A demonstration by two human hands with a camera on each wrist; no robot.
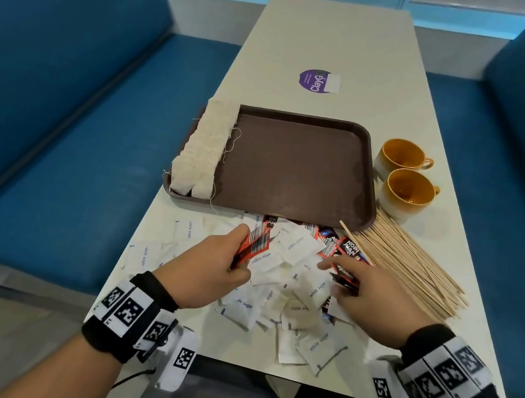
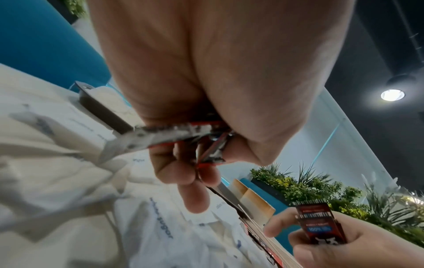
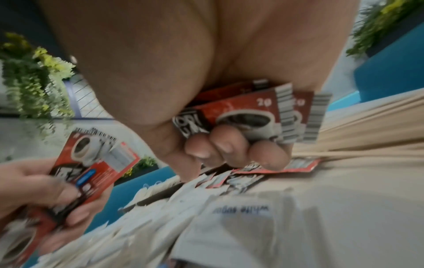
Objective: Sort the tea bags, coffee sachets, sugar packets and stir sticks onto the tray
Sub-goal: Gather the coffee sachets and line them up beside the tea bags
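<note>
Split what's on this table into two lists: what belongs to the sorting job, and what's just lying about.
Job:
tray
tea bags, lined up in the tray
coffee sachets, some held in each hand
sugar packets, loose on the table
stir sticks, piled beside the tray

Lying about:
two orange cups
purple sticker

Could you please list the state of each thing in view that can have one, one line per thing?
tray: mostly bare, tea bags along its left edge.
tea bags: sorted, in rows on the tray.
coffee sachets: some held in both hands, others on the table.
sugar packets: loose on the table.
stir sticks: piled on the table.
cups: upright.
left hand: holds sachets.
right hand: holds sachets.
</note>
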